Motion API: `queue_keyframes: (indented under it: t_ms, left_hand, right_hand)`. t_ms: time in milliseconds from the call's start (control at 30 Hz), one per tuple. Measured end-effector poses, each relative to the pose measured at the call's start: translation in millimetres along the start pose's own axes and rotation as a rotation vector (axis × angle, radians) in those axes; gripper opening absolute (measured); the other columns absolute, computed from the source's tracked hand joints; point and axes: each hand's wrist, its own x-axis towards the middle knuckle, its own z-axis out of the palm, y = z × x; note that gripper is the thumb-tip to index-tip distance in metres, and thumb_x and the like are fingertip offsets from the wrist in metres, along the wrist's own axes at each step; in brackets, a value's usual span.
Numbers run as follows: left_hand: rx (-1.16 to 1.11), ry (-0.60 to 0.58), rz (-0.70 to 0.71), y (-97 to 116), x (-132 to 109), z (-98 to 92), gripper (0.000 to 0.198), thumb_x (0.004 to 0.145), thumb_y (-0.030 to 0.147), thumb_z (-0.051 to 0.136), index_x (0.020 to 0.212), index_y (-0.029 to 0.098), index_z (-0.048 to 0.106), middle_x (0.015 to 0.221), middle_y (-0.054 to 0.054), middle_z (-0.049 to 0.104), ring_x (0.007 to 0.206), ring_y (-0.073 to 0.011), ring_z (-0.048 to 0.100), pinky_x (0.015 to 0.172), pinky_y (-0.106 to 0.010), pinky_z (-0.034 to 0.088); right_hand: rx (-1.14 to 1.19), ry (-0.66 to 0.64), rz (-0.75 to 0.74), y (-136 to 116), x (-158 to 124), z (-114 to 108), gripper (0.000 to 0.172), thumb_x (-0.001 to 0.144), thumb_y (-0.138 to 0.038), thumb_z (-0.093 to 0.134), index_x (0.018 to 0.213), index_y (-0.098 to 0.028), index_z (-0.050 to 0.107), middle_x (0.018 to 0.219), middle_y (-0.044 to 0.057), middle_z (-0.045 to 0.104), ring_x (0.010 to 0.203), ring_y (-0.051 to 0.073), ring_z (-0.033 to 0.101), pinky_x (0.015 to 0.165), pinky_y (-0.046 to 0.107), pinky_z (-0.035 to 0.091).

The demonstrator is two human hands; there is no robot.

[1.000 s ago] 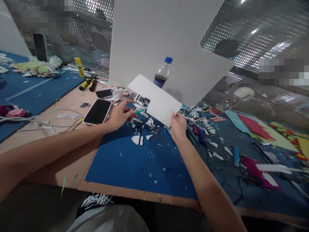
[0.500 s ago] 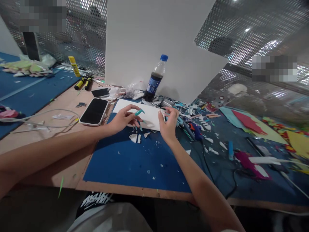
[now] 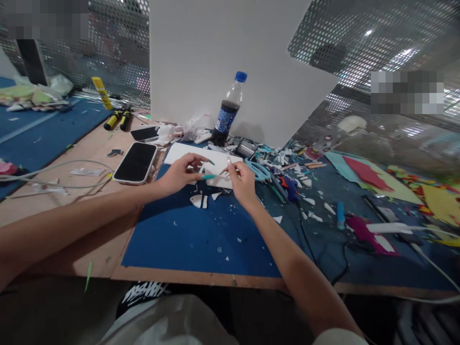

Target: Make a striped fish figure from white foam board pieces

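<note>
My left hand point(image 3: 181, 173), with long teal nails, hovers at the near edge of a white board point(image 3: 175, 152). Its fingers are curled around a small white piece point(image 3: 202, 170), whose outline is mostly hidden. To the right, thumb and fingers of my right hand point(image 3: 243, 183) are pinched together over the board's right part; what they hold is too small to make out. On the blue mat point(image 3: 201, 239) just below lie white cut pieces point(image 3: 196, 201), one pointed with a small hole. Light-blue scissor handles point(image 3: 259, 170) rest beside my right hand.
A cola bottle point(image 3: 226, 117) stands behind the board among white scraps. A phone point(image 3: 135, 163) lies left, with yellow-black pliers point(image 3: 118, 120) and a glue stick point(image 3: 101, 93) beyond. A blue tool with a black cord point(image 3: 292, 188), scraps and coloured sheets point(image 3: 370, 173) cover the right side.
My hands have drawn closer together. My right hand has closed from a looser hold into a pinch, and the left fingers have turned. The view has shifted slightly.
</note>
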Motion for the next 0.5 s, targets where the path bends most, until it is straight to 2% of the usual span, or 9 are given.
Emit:
queue_keyframes:
  t_ms: [100,300,367,433,467,500]
  left_hand:
    - [0.091,0.054,0.059,-5.0,0.6,-3.9,0.035,0.065,0.019,0.074,0.099,0.018,0.065,0.076,0.002,0.052,0.067,-0.0085,0.050,0.061,-0.019,0.047]
    - [0.124,0.105,0.052,-8.6,-4.7,-5.1,0.035,0.063,0.023,0.075,0.097,0.018,0.069,0.077,0.000,0.057,0.072,-0.0117,0.055,0.067,-0.024,0.051]
    - [0.115,0.110,0.045,-9.5,-6.4,-4.5,0.036,0.062,0.023,0.076,0.097,0.018,0.070,0.076,-0.001,0.059,0.071,-0.0120,0.056,0.068,-0.026,0.053]
    - [0.108,0.117,0.052,-10.6,-7.4,-4.1,0.037,0.062,0.023,0.077,0.098,0.018,0.070,0.075,-0.001,0.061,0.069,-0.0119,0.057,0.069,-0.027,0.054]
    - [0.105,0.125,0.060,-11.0,-7.7,-3.9,0.037,0.062,0.023,0.076,0.098,0.018,0.070,0.075,-0.001,0.062,0.069,-0.0119,0.058,0.071,-0.027,0.055]
    - [0.104,0.131,0.068,-11.2,-8.0,-3.6,0.036,0.063,0.023,0.076,0.098,0.018,0.070,0.075,-0.001,0.063,0.070,-0.0119,0.059,0.073,-0.027,0.055]
  right_hand:
    - [-0.056,-0.021,-0.024,2.0,-1.0,-0.1,0.038,0.092,-0.045,0.040,0.067,-0.022,0.057,0.072,0.004,0.059,0.077,0.019,0.055,0.072,0.032,0.044]
    - [-0.203,-0.041,-0.025,0.4,1.9,-1.5,0.031,0.089,-0.036,0.042,0.064,-0.022,0.053,0.070,0.005,0.058,0.078,0.021,0.054,0.079,0.036,0.044]
    - [-0.262,0.006,0.010,5.4,8.6,-13.2,0.023,0.086,-0.037,0.045,0.071,-0.021,0.054,0.078,0.008,0.060,0.087,0.024,0.054,0.087,0.043,0.042]
    - [-0.337,0.102,0.086,15.8,16.5,-34.5,0.024,0.082,-0.039,0.051,0.088,-0.016,0.057,0.098,0.017,0.060,0.106,0.032,0.049,0.095,0.054,0.035]
    - [-0.388,0.168,0.151,22.7,19.8,-47.6,0.034,0.079,-0.039,0.057,0.099,-0.011,0.056,0.110,0.024,0.056,0.116,0.038,0.043,0.097,0.061,0.028]
    - [-0.502,0.261,0.308,30.4,22.3,-61.4,0.050,0.072,-0.039,0.064,0.107,-0.006,0.054,0.120,0.030,0.050,0.123,0.043,0.036,0.099,0.064,0.025]
